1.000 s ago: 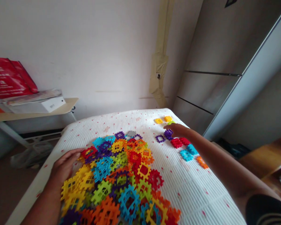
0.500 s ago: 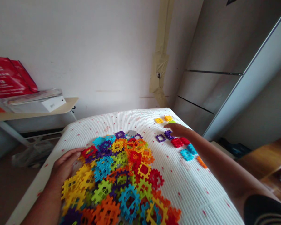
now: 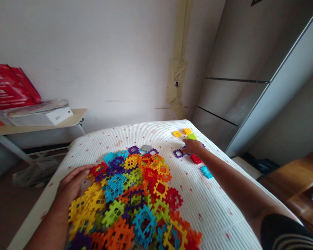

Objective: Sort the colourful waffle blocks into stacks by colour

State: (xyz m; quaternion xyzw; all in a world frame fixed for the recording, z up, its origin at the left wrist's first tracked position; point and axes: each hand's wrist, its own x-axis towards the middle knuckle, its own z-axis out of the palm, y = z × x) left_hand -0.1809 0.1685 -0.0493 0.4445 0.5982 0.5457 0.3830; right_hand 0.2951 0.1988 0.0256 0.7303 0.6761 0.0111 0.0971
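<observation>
A heap of interlocking plastic square blocks in many colours covers the middle of the bed. My left hand lies along the heap's left edge, fingers stretched out, the tips at a red block. Over on the right, my right hand is lowered above purple blocks, largely covering them, with its fingertips apart. Just left of it lies a purple block. Yellow blocks and a lime green block lie beyond it; red blocks and a blue block are nearer, partly behind my forearm.
White ribbed bedding with red dots lies under everything. A side table at the left carries a white box and a red bag. A grey cabinet stands behind right, a wooden piece of furniture at far right.
My right hand has moved down and slightly nearer, uncovering the lime green block and hiding more of the purple ones. The forearm now covers the orange block. My left hand stays put.
</observation>
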